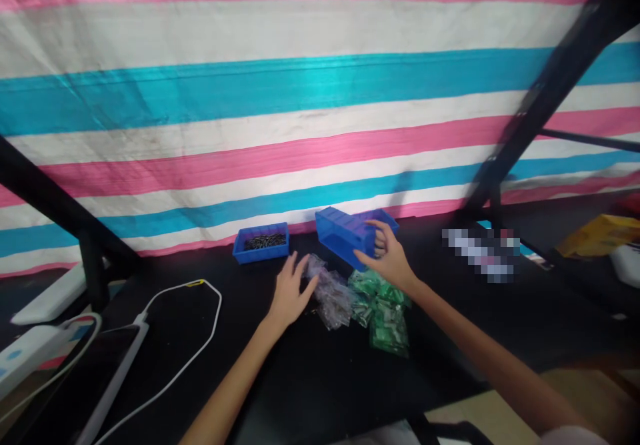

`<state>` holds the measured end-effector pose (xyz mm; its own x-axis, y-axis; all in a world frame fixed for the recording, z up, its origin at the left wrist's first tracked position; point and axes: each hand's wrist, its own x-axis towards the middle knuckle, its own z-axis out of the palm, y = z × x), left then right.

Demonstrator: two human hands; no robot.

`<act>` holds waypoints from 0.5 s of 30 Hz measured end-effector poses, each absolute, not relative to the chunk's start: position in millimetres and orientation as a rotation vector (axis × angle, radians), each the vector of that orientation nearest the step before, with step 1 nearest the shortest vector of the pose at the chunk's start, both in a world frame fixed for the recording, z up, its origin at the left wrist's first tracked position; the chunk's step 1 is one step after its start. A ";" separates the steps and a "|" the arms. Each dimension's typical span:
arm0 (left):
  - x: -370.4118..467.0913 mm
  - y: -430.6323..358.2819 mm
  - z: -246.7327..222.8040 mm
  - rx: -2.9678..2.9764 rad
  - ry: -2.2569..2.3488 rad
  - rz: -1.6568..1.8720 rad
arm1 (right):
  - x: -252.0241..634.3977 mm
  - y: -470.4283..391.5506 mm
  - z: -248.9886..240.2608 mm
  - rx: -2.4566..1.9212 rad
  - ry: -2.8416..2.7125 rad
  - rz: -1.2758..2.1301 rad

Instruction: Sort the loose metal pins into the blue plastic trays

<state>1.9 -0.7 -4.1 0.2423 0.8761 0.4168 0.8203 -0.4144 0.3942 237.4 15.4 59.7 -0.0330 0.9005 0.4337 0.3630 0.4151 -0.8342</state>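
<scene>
My right hand [387, 255] grips the near end of a blue plastic bin [340, 231], which is tilted on its side above the table. Just under it lies a pile of green plastic packets [387, 315]. To their left are clear plastic bags [333, 295], with contents too small to make out. My left hand [290, 291] hovers at the left edge of these clear bags, fingers spread and holding nothing. Beyond it sits another blue bin [261, 243] with dark, thin metal pieces inside. Partly hidden behind my right hand is a further blue bin [383, 218].
A striped tarp [300, 98] hangs behind the black table [310, 391]. Slanted black frame posts [545, 91] flank both sides. On the left lie a white cable [219, 311], a dark-screened device [95, 371] and a power strip [30, 351]. A yellow packet [600, 235] is far right.
</scene>
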 end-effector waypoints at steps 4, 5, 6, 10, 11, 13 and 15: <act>11.9 4.7 -15.1 2.516 1.467 0.665 | 229.8 72.0 55.9 -1.254 -1.372 0.772; 14.1 1.7 -15.3 2.537 1.431 0.648 | 228.4 84.2 53.8 -1.308 -1.356 0.774; 16.0 -2.5 -14.1 2.554 1.404 0.640 | 227.2 94.9 51.6 -1.346 -1.361 0.792; 21.3 -14.5 0.5 2.589 1.390 0.705 | 226.1 121.1 45.0 -1.427 -1.440 0.860; 22.4 -13.1 5.0 2.598 1.415 0.746 | 227.4 123.4 44.9 -1.437 -1.463 0.820; 24.9 -3.1 12.6 2.638 1.467 0.821 | 233.3 123.6 46.5 -1.447 -1.535 0.674; 27.8 14.5 16.5 2.719 1.471 0.832 | 244.9 119.5 49.2 -1.466 -1.637 0.521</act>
<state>27.8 14.5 16.5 0.4433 0.7642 0.4685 0.7955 -0.5763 0.1873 244.9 119.5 49.2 0.0543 0.9474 0.3153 0.5909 0.2241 -0.7750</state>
